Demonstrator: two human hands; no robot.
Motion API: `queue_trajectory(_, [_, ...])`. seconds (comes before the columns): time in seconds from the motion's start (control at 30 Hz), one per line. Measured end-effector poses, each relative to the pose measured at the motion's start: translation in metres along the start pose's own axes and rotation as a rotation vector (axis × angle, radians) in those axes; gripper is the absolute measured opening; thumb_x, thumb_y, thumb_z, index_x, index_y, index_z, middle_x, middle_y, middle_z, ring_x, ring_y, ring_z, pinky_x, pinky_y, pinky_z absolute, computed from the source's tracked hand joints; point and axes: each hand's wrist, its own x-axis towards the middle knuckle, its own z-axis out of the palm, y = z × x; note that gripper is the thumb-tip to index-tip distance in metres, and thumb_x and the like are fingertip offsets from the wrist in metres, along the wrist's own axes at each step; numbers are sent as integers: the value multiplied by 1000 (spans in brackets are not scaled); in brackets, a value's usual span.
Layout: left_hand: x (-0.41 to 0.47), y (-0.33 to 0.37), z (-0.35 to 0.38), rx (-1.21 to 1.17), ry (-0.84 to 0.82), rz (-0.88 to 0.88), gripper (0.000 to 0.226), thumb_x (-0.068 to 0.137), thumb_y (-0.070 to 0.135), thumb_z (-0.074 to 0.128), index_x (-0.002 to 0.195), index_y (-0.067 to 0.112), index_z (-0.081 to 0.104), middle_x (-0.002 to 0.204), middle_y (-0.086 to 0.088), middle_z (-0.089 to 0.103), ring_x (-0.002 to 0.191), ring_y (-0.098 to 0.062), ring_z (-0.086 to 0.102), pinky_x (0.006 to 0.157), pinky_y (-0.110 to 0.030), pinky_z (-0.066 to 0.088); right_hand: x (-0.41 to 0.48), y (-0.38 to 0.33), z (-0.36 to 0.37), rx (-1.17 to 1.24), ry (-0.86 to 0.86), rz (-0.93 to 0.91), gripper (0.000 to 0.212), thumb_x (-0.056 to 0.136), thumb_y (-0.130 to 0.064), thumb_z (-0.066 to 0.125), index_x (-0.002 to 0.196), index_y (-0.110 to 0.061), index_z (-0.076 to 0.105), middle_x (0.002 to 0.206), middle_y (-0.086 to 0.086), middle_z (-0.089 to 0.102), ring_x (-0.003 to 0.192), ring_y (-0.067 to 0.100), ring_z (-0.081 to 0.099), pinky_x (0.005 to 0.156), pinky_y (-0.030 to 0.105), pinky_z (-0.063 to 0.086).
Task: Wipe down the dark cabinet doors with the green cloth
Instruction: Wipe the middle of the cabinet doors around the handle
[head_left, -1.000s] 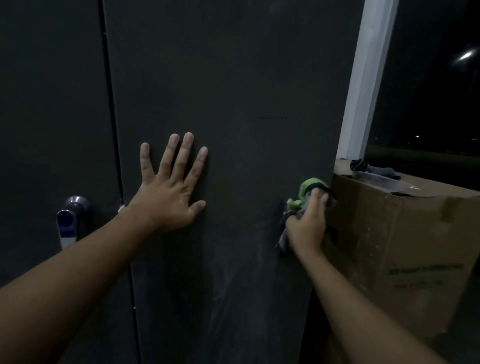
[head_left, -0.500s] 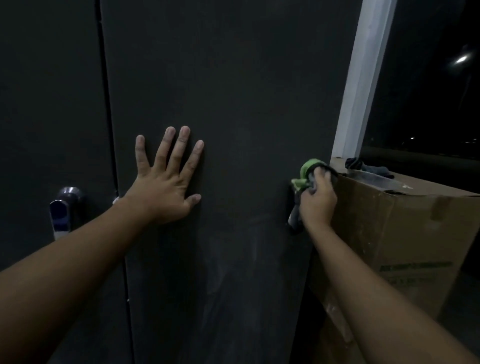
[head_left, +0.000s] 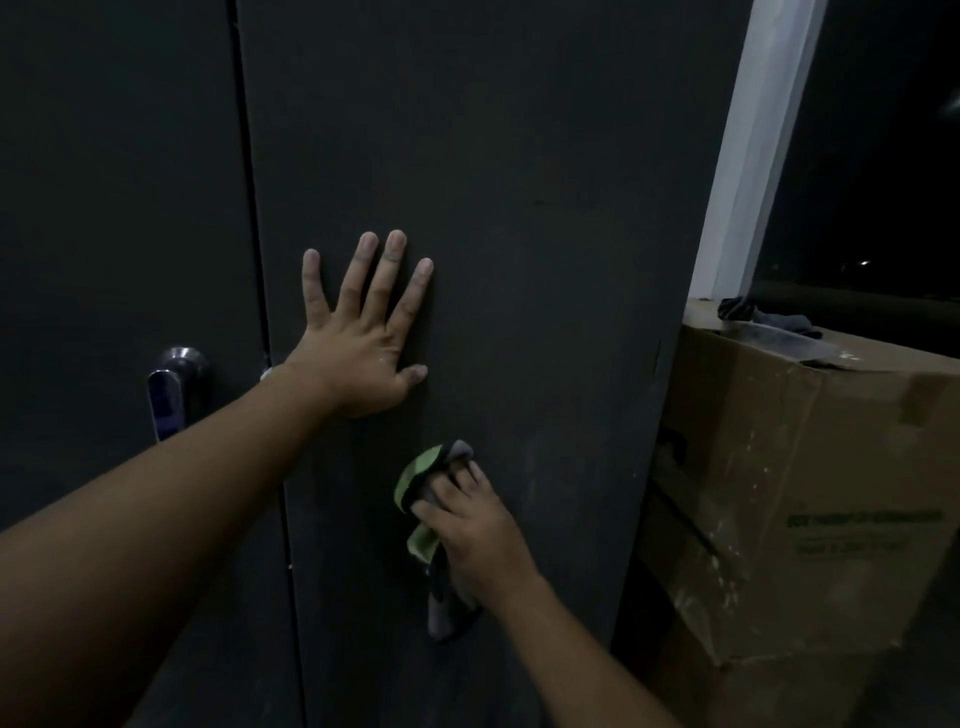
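Observation:
Two dark cabinet doors fill the view, the right door (head_left: 519, 182) and the left door (head_left: 114, 182), split by a narrow vertical gap. My left hand (head_left: 363, 338) lies flat on the right door, fingers spread and straight. Below it, my right hand (head_left: 467, 530) grips the bunched green and grey cloth (head_left: 415, 483) and holds it against the lower middle of the same door. A grey tail of the cloth hangs under my wrist.
A metal lock handle (head_left: 174, 389) sits on the left door near the gap. A large cardboard box (head_left: 805, 493) stands right beside the door's right edge, with dark items on top. A white window frame (head_left: 758, 145) rises behind it.
My right hand has carried the cloth from the door's right edge, by the box, leftward and down to the lower middle of the door. My left hand stays pressed flat.

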Motion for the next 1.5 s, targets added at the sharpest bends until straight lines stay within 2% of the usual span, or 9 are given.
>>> queue_trajectory(0.23, [0,1,2,-3,-6,5,104,89,70,38,146,24,-37,147,-8,-51,135,-29,-48,107,-68,-22,-17,35,-2,55,383,480,37,78,-4,50,104,-16,75,112,12,72,109,27,61,110,44,33])
queue_trajectory(0.37, [1,1,2,-16,2,10,106,88,69,41,147,25,-34,148,-8,-49,136,-30,-46,107,-67,-23,8,62,-36,439,830,1215,39,90,7,62,128,-2,63,144,17,52,131,30,53,103,22,38])
queue_trajectory(0.47, [1,0,6,-11,20,12,106,88,70,41,148,25,-33,150,-8,-48,137,-30,-44,107,-68,-22,41,66,-54,603,994,1434,47,99,-4,52,145,-10,47,159,7,34,138,20,44,101,19,39])
queue_trajectory(0.57, [2,0,6,-4,36,14,105,88,69,41,149,24,-32,151,-8,-46,138,-30,-43,108,-68,-20,66,29,-50,458,854,1207,52,93,-28,46,139,-8,55,154,17,40,138,26,43,109,31,36])
queue_trajectory(0.7, [1,-1,7,-9,56,16,105,88,68,42,149,25,-31,151,-8,-45,137,-29,-45,107,-66,-22,55,-26,-9,173,577,614,12,93,-10,60,84,-7,66,93,15,60,91,34,53,85,43,44])
queue_trajectory(1.0, [1,2,2,-45,12,13,107,88,69,43,146,27,-36,149,-6,-49,137,-29,-45,105,-65,-26,-8,-47,50,2,125,15,26,91,-10,52,105,-16,73,120,8,61,120,30,51,107,46,43])
queue_trajectory(1.2, [-1,-3,-18,-89,-118,10,84,97,57,35,148,38,-29,155,-3,-40,141,-24,-38,104,-57,-31,40,-16,0,-30,195,-54,22,98,-11,53,101,-16,74,107,9,67,113,30,60,104,43,44])
queue_trajectory(1.37, [-18,-38,-49,-184,-24,150,56,102,37,35,153,47,14,164,7,-4,148,-19,-3,117,-42,-12,100,-48,-9,-92,157,-23,17,99,-21,55,103,-20,71,109,6,64,106,29,53,92,43,43])
queue_trajectory(1.5, [-52,-75,-58,-172,-83,189,60,94,27,54,149,40,33,162,19,8,145,-17,16,120,-39,7,105,-71,3,-97,50,-29,26,93,-18,52,108,-21,72,120,6,65,118,29,54,106,43,38])
